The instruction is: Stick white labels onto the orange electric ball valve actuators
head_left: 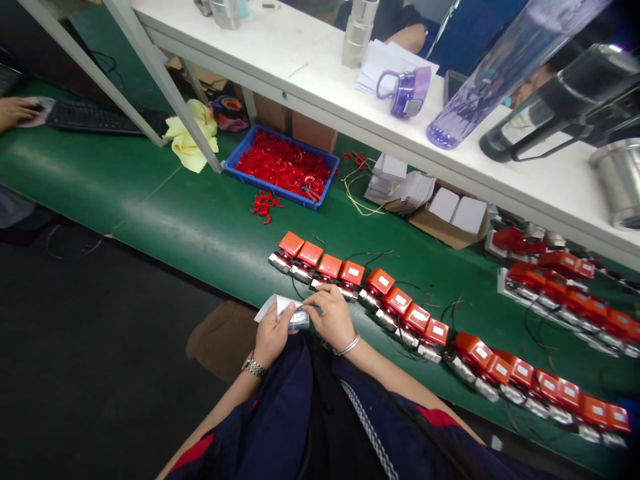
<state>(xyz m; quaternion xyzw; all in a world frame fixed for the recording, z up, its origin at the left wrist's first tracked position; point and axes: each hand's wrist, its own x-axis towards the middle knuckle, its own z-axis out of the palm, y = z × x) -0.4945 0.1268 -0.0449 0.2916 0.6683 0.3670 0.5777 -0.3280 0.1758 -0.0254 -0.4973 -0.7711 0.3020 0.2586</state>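
Note:
My left hand point(273, 337) is closed around a curled sheet of labels point(284, 307), white on its back with grey printed rows, held at the bench's front edge. My right hand point(331, 317) pinches at the right edge of that sheet; a single label between its fingertips cannot be made out. Just beyond my hands runs a row of orange-red boxes on metal valve bodies point(330, 265), with black wires. Several boxes, such as this orange box point(353, 272), carry a small white label on top. The leftmost boxes have plain tops.
A blue tray point(273, 183) of red plastic parts stands at the back, with loose red parts point(266, 205) before it. Cards fill a cardboard box point(445, 223). More valves point(565, 293) lie right. A white shelf point(300, 60) holds bottles. Another person's hand point(17, 112) rests far left.

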